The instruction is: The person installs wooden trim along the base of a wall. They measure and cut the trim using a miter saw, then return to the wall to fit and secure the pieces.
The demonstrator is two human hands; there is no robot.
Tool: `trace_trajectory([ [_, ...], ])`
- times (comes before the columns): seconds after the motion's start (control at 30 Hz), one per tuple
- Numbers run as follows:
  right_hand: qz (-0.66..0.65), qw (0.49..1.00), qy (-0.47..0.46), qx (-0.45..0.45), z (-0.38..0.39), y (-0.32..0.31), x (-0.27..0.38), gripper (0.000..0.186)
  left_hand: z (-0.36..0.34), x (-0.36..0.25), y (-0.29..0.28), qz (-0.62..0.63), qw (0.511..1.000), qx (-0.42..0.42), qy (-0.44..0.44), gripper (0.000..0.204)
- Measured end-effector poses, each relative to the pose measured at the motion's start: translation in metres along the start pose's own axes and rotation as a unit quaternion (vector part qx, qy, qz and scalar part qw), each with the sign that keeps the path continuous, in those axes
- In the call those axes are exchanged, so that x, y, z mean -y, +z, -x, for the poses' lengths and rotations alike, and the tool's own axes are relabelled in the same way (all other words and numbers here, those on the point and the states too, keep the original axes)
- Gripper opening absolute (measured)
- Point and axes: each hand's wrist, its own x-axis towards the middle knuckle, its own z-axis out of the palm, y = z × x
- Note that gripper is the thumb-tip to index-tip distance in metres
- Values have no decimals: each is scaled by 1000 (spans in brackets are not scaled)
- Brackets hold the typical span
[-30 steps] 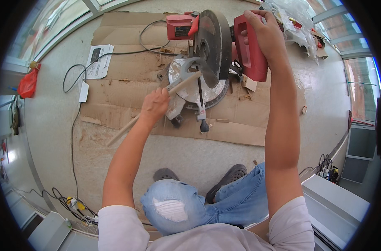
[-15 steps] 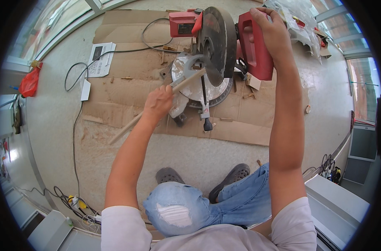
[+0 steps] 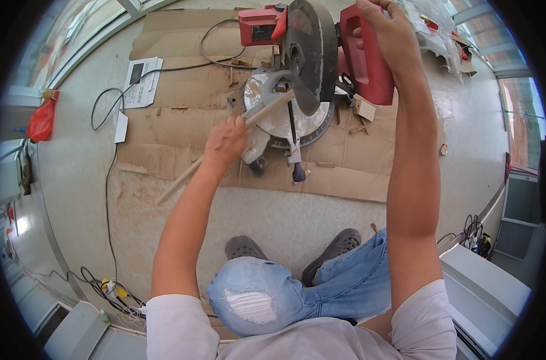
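1. Wooden strip (image 3: 272,108): pale, narrow, slanting across the metal saw bed (image 3: 273,128). Upper end right by the blade guard; whether they touch, cannot tell. Lower end reaches past the cardboard's near edge, over the floor.
2. Left hand (image 3: 226,141): closed over the strip near its middle, just short of the saw bed; thumb hidden.
3. Miter saw (image 3: 309,57): dark round guard above the bed, red motor housing (image 3: 256,27) to its left, black knob (image 3: 298,173) at the near end of the bed's arm.
4. Right hand (image 3: 395,37): wrapped around the saw's red handle (image 3: 369,69), fingertips showing through the grip opening.
5. Beside the saw, right: small wood block (image 3: 364,110), with splinters near it.
6. Under the saw: flattened cardboard (image 3: 165,133). Printed sheet (image 3: 143,84) on its left part; dark cable (image 3: 183,70) runs past the sheet.
7. Farther out, on the pale floor (image 3: 225,213): clear plastic wrapping (image 3: 432,39) upper right, red bag (image 3: 42,122) far left.
8. Near side: dark clogs (image 3: 244,247), ripped blue jeans (image 3: 249,294).
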Motion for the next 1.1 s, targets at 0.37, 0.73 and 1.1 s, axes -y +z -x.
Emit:
trace_trajectory([
  [0.37, 10, 999, -39, -23, 12, -4, -18, 33, -3, 1, -1, -6, 1000, -3, 14, 25],
  [0.73, 9, 999, -27, -30, 51, -14, -46, 45, -1, 4, 3, -6, 1000, -2, 5, 25],
  [1.1, -67, 995, -37, -68, 108, -7, -82, 31, -2, 6, 5, -23, 1000, 11, -4, 23],
])
